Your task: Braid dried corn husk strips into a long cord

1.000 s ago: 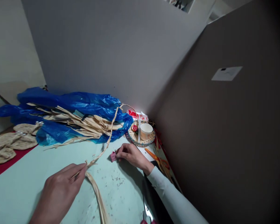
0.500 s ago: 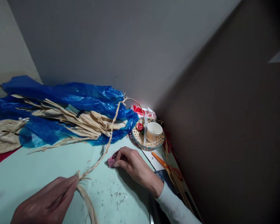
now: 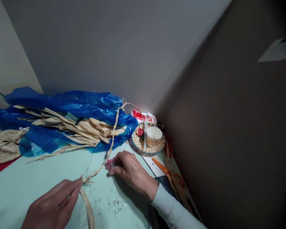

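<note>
Shifted since the earlier pictures: right hand [image 3: 130, 170] with the pink clip [image 3: 109, 164], from a spot apart from the twisted cord [image 3: 109, 149] to one just beside it, the clip now touching or nearly touching the cord; left hand [image 3: 54, 206] lower and nearer the wearer, its pinch unchanged.

Left hand: fingertips closed narrowly on the cord where the twist ends and a flat loose strip [image 3: 88, 208] hangs down toward the bottom edge.

Right hand: thumb and fingers closed on the pink clip, palm down on the pale green tabletop [image 3: 38, 171]; whether the clip's mouth is open cannot be told.

Twisted cord: runs taut from the left pinch up and away, past the clip, to the far end near the blue plastic sheet [image 3: 85, 105].

Reading: the clip has been brought to the cord, so the fastening of the twisted length appears close but not yet visibly done.

Surroundings:
- dried leaf strips [image 3: 73, 127] lying on the blue sheet
- round woven tray [image 3: 139, 146] bearing a small cup [image 3: 153, 136]
- orange-handled scissors [image 3: 163, 167] near the right sleeve
- woven pieces [image 3: 4, 149] at far left
</note>
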The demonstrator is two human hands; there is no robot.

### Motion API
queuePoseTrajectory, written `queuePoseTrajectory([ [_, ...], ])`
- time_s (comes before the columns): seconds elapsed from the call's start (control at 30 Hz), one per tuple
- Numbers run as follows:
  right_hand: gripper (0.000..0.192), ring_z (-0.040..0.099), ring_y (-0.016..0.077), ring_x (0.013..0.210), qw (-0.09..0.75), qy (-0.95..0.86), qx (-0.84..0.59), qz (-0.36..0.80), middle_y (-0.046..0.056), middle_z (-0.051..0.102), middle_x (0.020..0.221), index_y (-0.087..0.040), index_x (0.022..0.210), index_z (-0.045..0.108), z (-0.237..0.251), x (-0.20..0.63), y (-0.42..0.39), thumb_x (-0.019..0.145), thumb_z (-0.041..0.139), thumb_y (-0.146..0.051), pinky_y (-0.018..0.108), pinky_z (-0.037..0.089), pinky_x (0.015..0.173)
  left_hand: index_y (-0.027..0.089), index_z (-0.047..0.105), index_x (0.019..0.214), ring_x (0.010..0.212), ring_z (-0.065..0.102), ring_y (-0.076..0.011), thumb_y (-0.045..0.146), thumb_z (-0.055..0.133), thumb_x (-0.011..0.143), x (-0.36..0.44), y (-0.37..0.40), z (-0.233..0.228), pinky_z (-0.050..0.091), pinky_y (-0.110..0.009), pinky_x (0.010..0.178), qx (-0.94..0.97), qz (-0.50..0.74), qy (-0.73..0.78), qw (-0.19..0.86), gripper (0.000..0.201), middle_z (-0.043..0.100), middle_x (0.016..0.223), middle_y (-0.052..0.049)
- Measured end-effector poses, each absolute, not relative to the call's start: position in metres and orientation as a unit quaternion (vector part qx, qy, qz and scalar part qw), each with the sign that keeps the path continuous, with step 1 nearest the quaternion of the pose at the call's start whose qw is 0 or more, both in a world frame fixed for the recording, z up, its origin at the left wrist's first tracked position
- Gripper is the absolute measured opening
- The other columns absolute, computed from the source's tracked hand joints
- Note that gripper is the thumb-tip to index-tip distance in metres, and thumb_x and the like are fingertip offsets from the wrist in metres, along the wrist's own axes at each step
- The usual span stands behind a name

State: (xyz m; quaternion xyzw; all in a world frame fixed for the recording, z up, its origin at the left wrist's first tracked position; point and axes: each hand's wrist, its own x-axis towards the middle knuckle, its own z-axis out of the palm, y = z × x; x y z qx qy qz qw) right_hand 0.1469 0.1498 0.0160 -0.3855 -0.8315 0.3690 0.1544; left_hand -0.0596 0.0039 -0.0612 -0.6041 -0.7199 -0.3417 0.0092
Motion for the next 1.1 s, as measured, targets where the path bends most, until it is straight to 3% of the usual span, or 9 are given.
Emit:
queuePoseTrajectory([
  [0.13, 0.029, 0.058, 0.0183, 0.082, 0.157, -0.802, -0.399, 0.415, 0.002, 0.063, 0.082, -0.018, 0.079, 0.057, 0.014, 0.144, 0.155, 0.076, 0.085, -0.023, 0.025, 0.039, 0.069, 0.025, 0.076, 0.093, 0.075, 0.074, -0.0187, 0.033, 0.046, 0.093, -0.051, 0.02, -0.044, 0.054, -0.025, 0.069, -0.628, -0.337, -0.701, -0.021, 0.031, 0.077, 0.082, -0.002],
  [0.33, 0.035, 0.051, 0.0149, 0.069, 0.17, -0.797, -0.395, 0.424, -0.004, 0.054, 0.072, -0.02, 0.079, 0.048, 0.022, 0.144, 0.158, 0.075, 0.083, -0.016, 0.025, 0.032, 0.061, 0.024, 0.074, 0.077, 0.057, 0.069, -0.0186, 0.032, 0.043, 0.087, -0.038, 0.043, -0.015, 0.054, -0.028, 0.058, -0.639, -0.306, -0.705, -0.043, 0.034, 0.071, 0.065, -0.002],
  [0.57, 0.042, 0.047, 0.0144, 0.069, 0.165, -0.804, -0.39, 0.418, -0.005, 0.052, 0.07, -0.022, 0.074, 0.041, 0.023, 0.146, 0.161, 0.075, 0.083, -0.017, 0.025, 0.03, 0.06, 0.019, 0.077, 0.083, 0.064, 0.071, -0.0204, 0.041, 0.044, 0.089, -0.037, 0.046, -0.014, 0.052, -0.029, 0.062, -0.614, -0.349, -0.706, -0.048, 0.04, 0.074, 0.072, -0.006],
  [0.73, 0.043, 0.045, 0.0135, 0.067, 0.161, -0.804, -0.395, 0.415, -0.005, 0.052, 0.069, -0.021, 0.072, 0.041, 0.02, 0.146, 0.162, 0.074, 0.084, -0.021, 0.025, 0.027, 0.058, 0.02, 0.075, 0.085, 0.067, 0.072, -0.0188, 0.042, 0.046, 0.089, -0.036, 0.046, -0.013, 0.05, -0.026, 0.062, -0.609, -0.37, -0.701, -0.033, 0.037, 0.072, 0.072, -0.003],
  [1.1, 0.046, 0.041, 0.0114, 0.062, 0.171, -0.805, -0.38, 0.422, -0.008, 0.046, 0.064, -0.021, 0.069, 0.039, 0.017, 0.147, 0.164, 0.075, 0.085, -0.025, 0.025, 0.025, 0.056, 0.014, 0.076, 0.088, 0.07, 0.069, -0.0244, 0.036, 0.034, 0.088, -0.033, 0.065, -0.006, 0.048, -0.036, 0.068, -0.636, -0.245, -0.724, -0.109, 0.048, 0.073, 0.077, -0.011],
])
